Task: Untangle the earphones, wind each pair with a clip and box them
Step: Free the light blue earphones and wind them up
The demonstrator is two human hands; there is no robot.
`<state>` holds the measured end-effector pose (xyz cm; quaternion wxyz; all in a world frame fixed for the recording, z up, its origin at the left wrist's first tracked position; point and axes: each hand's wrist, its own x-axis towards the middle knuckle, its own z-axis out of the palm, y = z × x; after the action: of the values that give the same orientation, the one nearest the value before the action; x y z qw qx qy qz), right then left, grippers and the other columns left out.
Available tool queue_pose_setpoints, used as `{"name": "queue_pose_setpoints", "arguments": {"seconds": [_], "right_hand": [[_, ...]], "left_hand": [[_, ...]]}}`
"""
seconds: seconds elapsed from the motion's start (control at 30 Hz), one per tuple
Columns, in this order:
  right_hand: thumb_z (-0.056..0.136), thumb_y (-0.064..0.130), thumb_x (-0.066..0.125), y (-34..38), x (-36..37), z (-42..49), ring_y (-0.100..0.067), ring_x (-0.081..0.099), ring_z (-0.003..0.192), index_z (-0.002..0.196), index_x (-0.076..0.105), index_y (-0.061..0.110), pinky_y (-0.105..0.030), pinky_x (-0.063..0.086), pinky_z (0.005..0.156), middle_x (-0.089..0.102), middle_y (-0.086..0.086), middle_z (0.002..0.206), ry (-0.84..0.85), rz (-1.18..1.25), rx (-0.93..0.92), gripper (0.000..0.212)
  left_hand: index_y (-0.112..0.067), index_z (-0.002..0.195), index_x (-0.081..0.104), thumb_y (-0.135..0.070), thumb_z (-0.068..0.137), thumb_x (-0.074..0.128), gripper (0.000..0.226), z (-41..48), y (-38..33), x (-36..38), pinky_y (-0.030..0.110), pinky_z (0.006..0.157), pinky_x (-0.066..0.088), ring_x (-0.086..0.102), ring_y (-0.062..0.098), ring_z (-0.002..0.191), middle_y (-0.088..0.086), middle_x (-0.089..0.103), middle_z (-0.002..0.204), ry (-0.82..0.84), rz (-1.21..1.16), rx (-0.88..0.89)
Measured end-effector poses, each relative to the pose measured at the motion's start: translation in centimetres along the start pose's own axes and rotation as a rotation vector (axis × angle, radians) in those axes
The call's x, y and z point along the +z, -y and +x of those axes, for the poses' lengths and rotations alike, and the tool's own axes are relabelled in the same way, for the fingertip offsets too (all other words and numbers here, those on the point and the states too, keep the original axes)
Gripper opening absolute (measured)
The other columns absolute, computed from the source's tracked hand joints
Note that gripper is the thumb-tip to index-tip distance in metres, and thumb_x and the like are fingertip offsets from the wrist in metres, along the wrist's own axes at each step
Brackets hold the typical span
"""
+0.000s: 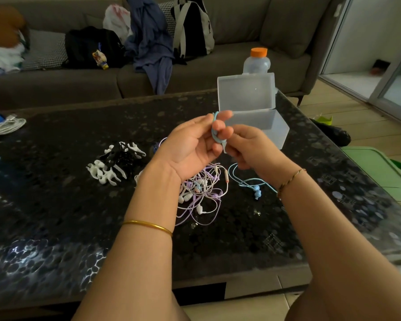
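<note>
Dark speckled tabletop (pixel 56 228). Nearest: tangle of white and lilac earphones (pixel 202 193). Above it, left hand (pixel 192 149) holds pale-blue earphones (pixel 214 132) coiled round two fingers (pixel 225 115), coil standing upright. Right hand (pixel 248 151) pinches the cord; its tail drops to the buds lying by the right wrist. Beyond: clear box (pixel 271 130), lid raised.

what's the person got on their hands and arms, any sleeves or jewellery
No sleeves or gloves show. Up the forearm from the left hand sits a plain gold bangle; at the wrist of the right hand is a thin twisted gold bracelet. No rings visible.
</note>
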<state>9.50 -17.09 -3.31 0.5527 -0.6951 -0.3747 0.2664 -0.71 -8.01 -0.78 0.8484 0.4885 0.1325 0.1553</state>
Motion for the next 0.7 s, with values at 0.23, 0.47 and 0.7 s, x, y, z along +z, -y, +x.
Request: {"name": "queue_pose_setpoints", "arguments": {"seconds": [0.23,0.47,0.7], "right_hand": [[0.099,0.021,0.045,1.0,-0.3,-0.7,-0.005,0.028,0.036,0.093,0.067,0.012,-0.014,0.027,0.036,0.040,0.006,0.046,0.236,-0.287,0.029,0.024],[0.096,0.026,0.050,1.6,-0.7,-0.6,-0.004,0.033,0.035,0.083,0.070,0.013,-0.014,0.030,0.038,0.044,0.002,0.050,0.135,-0.389,-0.034,0.026],[0.093,0.017,0.052,1.4,-1.9,-0.4,-0.004,0.046,0.057,0.080,0.064,0.016,-0.007,0.037,0.046,0.052,0.007,0.067,-0.076,-0.414,-0.156,0.018]], "left_hand": [[-0.016,0.106,0.062,-0.011,0.102,0.041,0.023,0.5,0.7,-0.2,0.014,0.051,0.035,0.071,0.008,0.087,-0.007,0.073,0.082,-0.285,0.090,0.175],[-0.013,0.106,0.068,-0.012,0.099,0.046,0.023,0.7,1.7,-0.6,0.016,0.084,0.045,0.063,0.006,0.095,-0.003,0.071,0.100,-0.390,0.976,0.402],[-0.016,0.110,0.067,-0.021,0.102,0.042,0.027,0.5,1.4,-0.8,0.019,0.080,0.045,0.062,-0.003,0.083,-0.008,0.071,0.086,-0.208,1.080,0.155]]}}
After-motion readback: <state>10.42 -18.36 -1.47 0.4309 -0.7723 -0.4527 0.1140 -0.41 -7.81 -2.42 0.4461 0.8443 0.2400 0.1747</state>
